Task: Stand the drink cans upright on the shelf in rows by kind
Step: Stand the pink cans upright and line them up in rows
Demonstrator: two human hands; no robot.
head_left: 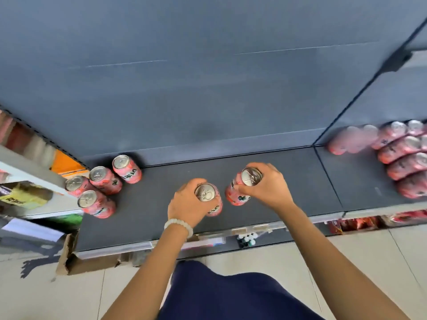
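Dark grey shop shelf (288, 181) with a tall grey back panel (208, 77), pale tiled floor (346, 250) below. Person's left hand (187, 205), white bead bracelet (179, 226) at the wrist, has its fingers curled around a pink aluminium drink can (206, 192), gripping it near the silver top. Right hand (269, 187) has its fingers wrapped around a second pink drink can (242, 185), tilted leftward, base near the shelf. Both held cans sit mid-shelf, close together but apart. Four matching pink cans (101, 184) stand upright, clustered at the left end. More pink cans (402, 153), blurred, in rows on the neighbouring shelf section at right. Torn cardboard box (76, 259) at the shelf's lower left.
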